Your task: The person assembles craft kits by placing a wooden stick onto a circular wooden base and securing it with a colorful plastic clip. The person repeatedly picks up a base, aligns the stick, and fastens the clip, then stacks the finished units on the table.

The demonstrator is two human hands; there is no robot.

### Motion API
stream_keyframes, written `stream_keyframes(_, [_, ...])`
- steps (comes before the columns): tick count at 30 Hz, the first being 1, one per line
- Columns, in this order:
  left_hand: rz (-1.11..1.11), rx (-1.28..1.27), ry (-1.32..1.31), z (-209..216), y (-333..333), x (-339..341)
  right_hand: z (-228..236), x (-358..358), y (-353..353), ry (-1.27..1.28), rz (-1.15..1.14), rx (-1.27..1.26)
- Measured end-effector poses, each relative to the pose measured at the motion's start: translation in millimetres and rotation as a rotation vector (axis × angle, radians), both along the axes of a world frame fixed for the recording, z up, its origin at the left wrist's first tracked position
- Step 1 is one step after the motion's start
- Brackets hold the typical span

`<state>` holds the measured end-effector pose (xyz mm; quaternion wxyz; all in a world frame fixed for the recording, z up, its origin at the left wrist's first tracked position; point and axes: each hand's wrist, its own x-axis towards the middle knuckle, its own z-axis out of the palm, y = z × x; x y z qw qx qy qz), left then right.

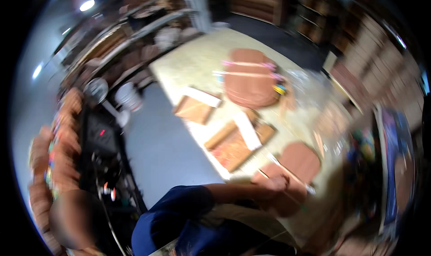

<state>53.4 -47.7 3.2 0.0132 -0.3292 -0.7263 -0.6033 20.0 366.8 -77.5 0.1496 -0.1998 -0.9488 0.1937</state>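
The view is smeared by motion. From a navy short sleeve my left forearm reaches to the right across the near side of a pale table (188, 72). My left hand (277, 183) rests over a reddish-brown rounded panel (301, 161), its blurred fingers looking curled closed. A thin, light bar or strap crosses that panel beside the hand; whether I grip it is hidden. Farther back lies a similar rounded brown panel (249, 87), crossed by light bars with pink and yellow ends. My right hand is out of sight.
Open wooden box-like pieces (195, 110) and a light brown frame with a white strip (247, 130) lie left of the panels. Clear plastic wrap (310, 90) covers the table's right side. A white bucket (129, 96) stands at left; stacked brown boards (377, 54) rise at right.
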Motion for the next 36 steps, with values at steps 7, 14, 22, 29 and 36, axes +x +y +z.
stream_keyframes(7, [0.068, -0.054, 0.403, -18.9, 4.8, 12.2, -15.0, -20.2, -13.0, -0.18, -0.031, 0.099])
stream_keyframes(14, [0.09, -0.115, 0.388, -37.7, 7.9, 1.3, 12.2, -11.6, -31.4, 0.005, 0.039, 0.046])
stream_keyframes(22, [0.203, -0.168, 0.459, -28.6, 5.4, 6.9, 109.4, -48.7, -173.3, 0.068, 0.794, 0.244])
stream_keyframes(29, [0.246, -0.165, 0.536, -15.3, 4.4, 6.6, 73.5, -74.7, -226.2, -0.055, 0.816, -0.144])
stream_keyframes(36, [0.32, -0.178, 0.626, -44.3, 9.8, 2.2, 96.6, -51.2, -243.5, 0.078, 0.927, 0.173])
